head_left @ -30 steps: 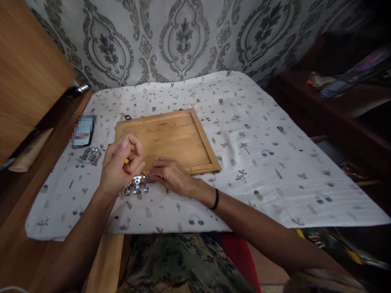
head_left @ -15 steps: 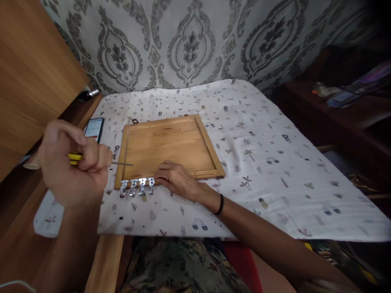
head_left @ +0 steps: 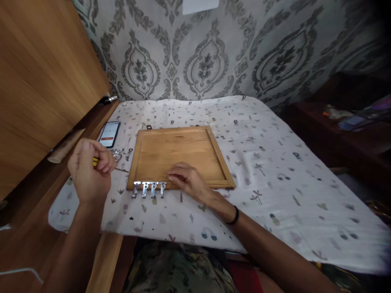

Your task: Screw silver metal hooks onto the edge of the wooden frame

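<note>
Yellow-handled tool point(head_left: 95, 162) pulled aside, row of metal hooks point(head_left: 153, 185) in full view

The left hand point(head_left: 89, 175) curls its fingers round the handle, the thin shaft now ending by the left edge of the wooden frame point(head_left: 179, 152), where half a second ago it reached over the panel; this seems to leave the hooks untouched by the tool; the right hand point(head_left: 191, 181) holds its fingers together just beside the row's right end, though whether they pinch anything I cannot tell; the row lies along the frame's near rail; the frame's shallow recess has the right fingertips over it; farther out, loose metal pieces point(head_left: 117, 154) and a phone point(head_left: 110, 134) lie on the patterned cloth point(head_left: 238, 228)
</note>
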